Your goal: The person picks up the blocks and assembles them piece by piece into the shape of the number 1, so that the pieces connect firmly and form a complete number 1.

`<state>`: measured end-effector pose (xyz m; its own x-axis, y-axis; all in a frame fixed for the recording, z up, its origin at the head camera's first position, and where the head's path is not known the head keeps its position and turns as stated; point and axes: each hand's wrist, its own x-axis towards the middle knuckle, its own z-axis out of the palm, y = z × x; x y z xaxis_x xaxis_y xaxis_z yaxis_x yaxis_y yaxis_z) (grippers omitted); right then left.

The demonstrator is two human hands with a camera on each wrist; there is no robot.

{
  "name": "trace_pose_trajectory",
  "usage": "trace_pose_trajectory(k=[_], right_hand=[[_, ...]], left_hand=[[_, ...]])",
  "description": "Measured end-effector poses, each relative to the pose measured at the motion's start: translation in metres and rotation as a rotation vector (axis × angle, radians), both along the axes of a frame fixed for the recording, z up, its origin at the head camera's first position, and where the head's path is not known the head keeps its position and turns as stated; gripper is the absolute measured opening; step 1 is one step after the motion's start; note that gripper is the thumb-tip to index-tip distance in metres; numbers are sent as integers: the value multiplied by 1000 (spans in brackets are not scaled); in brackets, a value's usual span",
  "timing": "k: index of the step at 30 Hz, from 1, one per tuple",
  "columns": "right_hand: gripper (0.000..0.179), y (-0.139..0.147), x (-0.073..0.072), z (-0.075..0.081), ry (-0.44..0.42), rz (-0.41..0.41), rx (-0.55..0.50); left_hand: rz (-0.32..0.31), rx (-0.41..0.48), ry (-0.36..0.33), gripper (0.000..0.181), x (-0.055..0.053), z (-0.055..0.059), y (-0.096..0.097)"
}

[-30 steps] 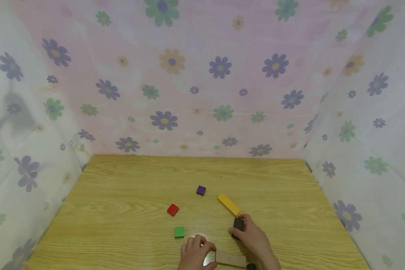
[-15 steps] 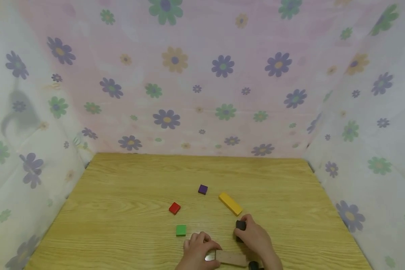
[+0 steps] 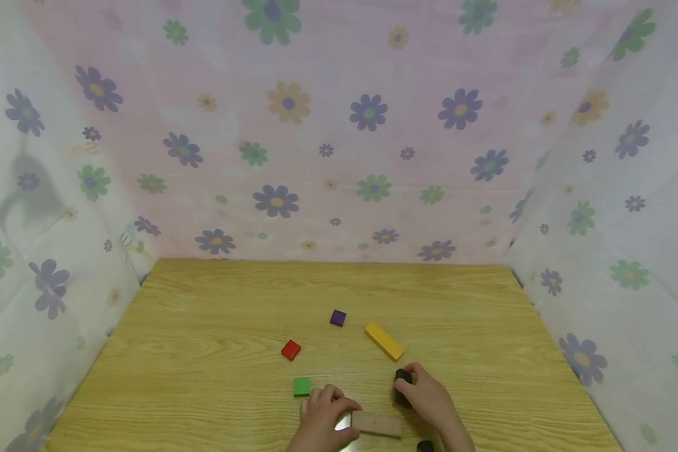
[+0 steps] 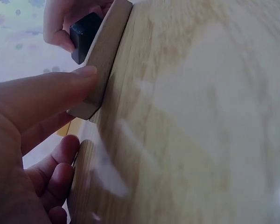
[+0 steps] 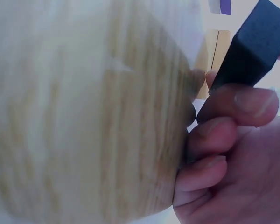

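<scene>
My left hand pinches the left end of a tan wooden block between thumb and finger, near the front of the table. The left wrist view shows this long block lying close along the tabletop. To its upper right, my right hand holds a black rectangular block between thumb and fingers. In the right wrist view the black block stands tilted, with the other fingers curled below it near the table surface.
A yellow long block lies just beyond my right hand. A green square block, a red one and a purple one lie on the wood-grain table. A flowered cloth surrounds it.
My left hand has drawn the tan wooden block a little to the left and away from the front edge. My right hand keeps the black block, shifted slightly right and nearer.
</scene>
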<state>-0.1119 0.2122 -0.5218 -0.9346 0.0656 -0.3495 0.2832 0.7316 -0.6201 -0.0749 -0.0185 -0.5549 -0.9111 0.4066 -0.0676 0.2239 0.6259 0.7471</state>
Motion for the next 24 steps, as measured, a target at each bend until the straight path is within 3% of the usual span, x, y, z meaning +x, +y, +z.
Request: trace_pose_trajectory(k=[6,10,24], right_hand=[[49,4,1,-3,0,-13,-73],[53,4,2,-5,1,-2,-111],[52,5,-1,-2,13,29,-130]], left_hand=[[4,-10,-18,25,-3,-2,-1],[11,-14,8,27,-3,-1,-3],[40,-33,54,24,-5,5,-1]])
